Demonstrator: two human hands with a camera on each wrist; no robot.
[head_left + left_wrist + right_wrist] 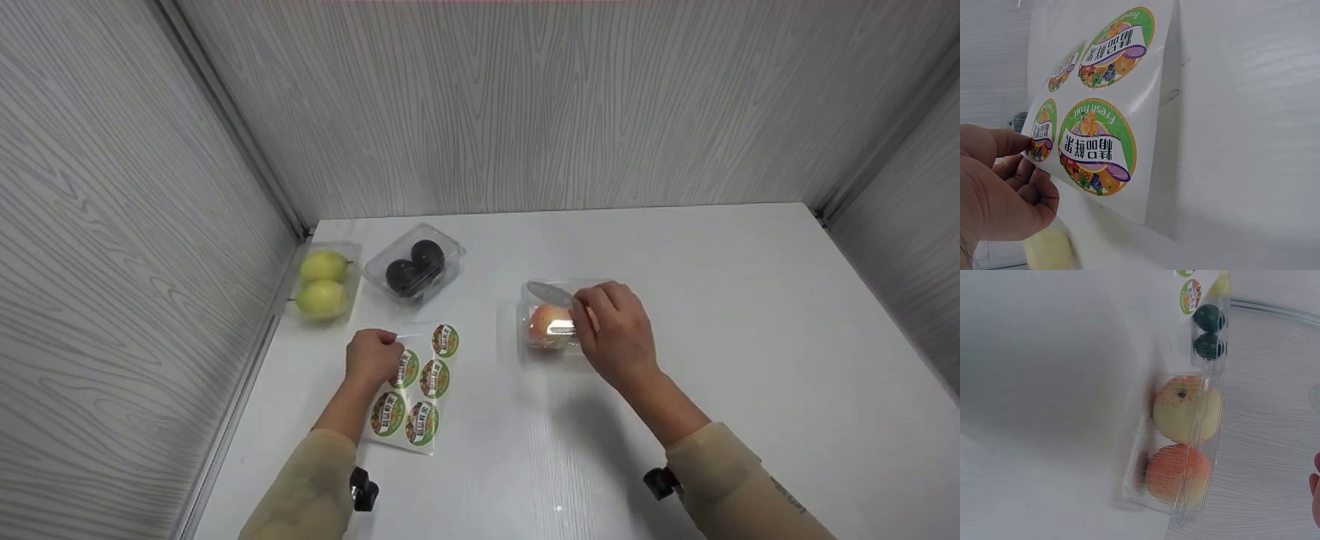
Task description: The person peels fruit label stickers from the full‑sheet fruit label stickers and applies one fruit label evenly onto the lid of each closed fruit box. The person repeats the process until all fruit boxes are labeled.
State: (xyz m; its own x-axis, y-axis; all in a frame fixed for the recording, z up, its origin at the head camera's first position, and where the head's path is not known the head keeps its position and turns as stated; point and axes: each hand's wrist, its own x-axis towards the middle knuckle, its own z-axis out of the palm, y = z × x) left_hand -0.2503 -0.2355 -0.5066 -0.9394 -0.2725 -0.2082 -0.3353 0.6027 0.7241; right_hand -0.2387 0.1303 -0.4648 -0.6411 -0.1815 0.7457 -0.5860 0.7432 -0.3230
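My left hand (pixel 373 358) pinches the upper left edge of a sheet of round fruit stickers (pixel 426 405). In the left wrist view the sheet (pixel 1148 140) is raised at my fingers, its printed labels facing up. My right hand (pixel 621 334) pinches one loose round sticker (pixel 550 293) by its edge, the greyish back showing. That sticker hangs above a clear plastic box (pixel 526 311) with a closed lid. Inside the box are two red-and-yellow apples (pixel 1188 408), one partly hidden by my hand in the head view. At the right wrist view's edge only fingertips (pixel 1316 495) show.
A clear box (pixel 450 247) with two dark round fruits stands behind the sheet. To its left, beside the side wall, is another clear box (pixel 351 249) with two yellow pears (pixel 322 298). Grey wood-grain panels (pixel 487 112) enclose the white table (pixel 750 337) at back and sides.
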